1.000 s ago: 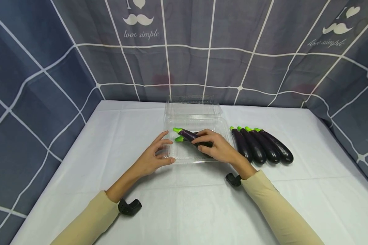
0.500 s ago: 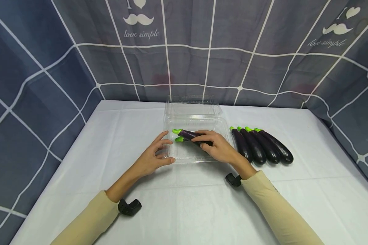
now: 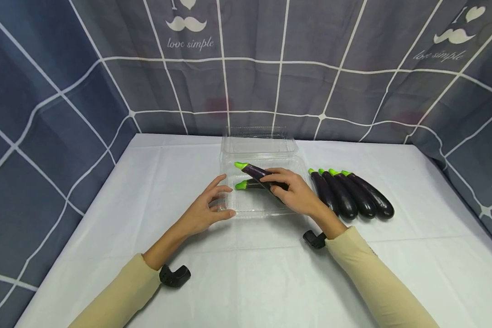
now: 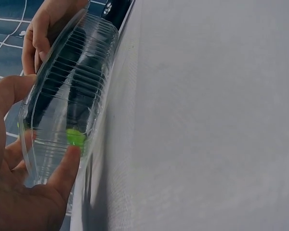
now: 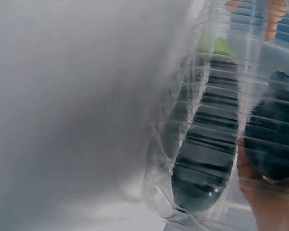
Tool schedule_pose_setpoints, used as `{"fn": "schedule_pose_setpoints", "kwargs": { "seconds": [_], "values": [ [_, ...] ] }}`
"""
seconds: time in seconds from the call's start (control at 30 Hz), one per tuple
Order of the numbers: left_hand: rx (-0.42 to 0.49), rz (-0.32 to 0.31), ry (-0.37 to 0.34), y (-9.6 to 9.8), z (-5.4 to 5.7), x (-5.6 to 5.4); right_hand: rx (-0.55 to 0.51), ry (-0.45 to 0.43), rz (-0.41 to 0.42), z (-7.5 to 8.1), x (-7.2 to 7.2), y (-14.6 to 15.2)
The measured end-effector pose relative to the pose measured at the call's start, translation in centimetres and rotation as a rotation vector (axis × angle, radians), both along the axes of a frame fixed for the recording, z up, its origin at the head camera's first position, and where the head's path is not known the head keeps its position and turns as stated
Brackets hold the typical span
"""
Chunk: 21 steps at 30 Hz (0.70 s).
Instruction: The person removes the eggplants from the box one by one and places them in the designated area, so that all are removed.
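My right hand (image 3: 295, 191) grips a dark purple eggplant (image 3: 255, 171) by its thick end, its green cap pointing back and left over the clear plastic clamshell box (image 3: 250, 207). A second eggplant (image 3: 252, 184) lies inside the box, its thick end hidden by that hand. The right wrist view shows the lying eggplant (image 5: 207, 139) through the ribbed wall, with the gripped one (image 5: 274, 130) beside it. At the box's left end is my left hand (image 3: 201, 212), fingers spread and loosely bent, its thumb (image 4: 65, 173) against the wall in the left wrist view.
The box's lid (image 3: 258, 145) stands open at the back. Several more eggplants (image 3: 358, 200) lie side by side to the right of the box. All rest on a white-covered table (image 3: 229, 282), backed by a dark checked curtain (image 3: 254, 86).
The gripped eggplant's green cap first dips slightly, then swings up and back, away from the lying eggplant. My right hand shifts a little backward with it; my left hand stays at the box.
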<state>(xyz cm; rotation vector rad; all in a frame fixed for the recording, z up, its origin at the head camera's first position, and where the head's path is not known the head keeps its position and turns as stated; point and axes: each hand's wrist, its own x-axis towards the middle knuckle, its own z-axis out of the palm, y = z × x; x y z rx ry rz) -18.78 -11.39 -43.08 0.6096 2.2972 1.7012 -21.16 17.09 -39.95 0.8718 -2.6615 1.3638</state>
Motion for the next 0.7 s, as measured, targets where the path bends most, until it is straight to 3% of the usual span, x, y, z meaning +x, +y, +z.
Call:
{"fn": "schedule_pose_setpoints", "kwargs": {
  "seconds": [0.2,0.43,0.7],
  "values": [
    [0.002,-0.012,0.002,0.0,0.0,-0.1,0.01,0.009,0.005,0.7,0.2,0.0],
    [0.013,-0.019,0.0,-0.1,0.0,-0.2,-0.004,0.086,0.009,1.0,0.4,0.0],
    [-0.009,-0.011,-0.008,-0.3,0.2,-0.3,0.011,0.143,0.021,2.0,1.5,0.3]
  ]
}}
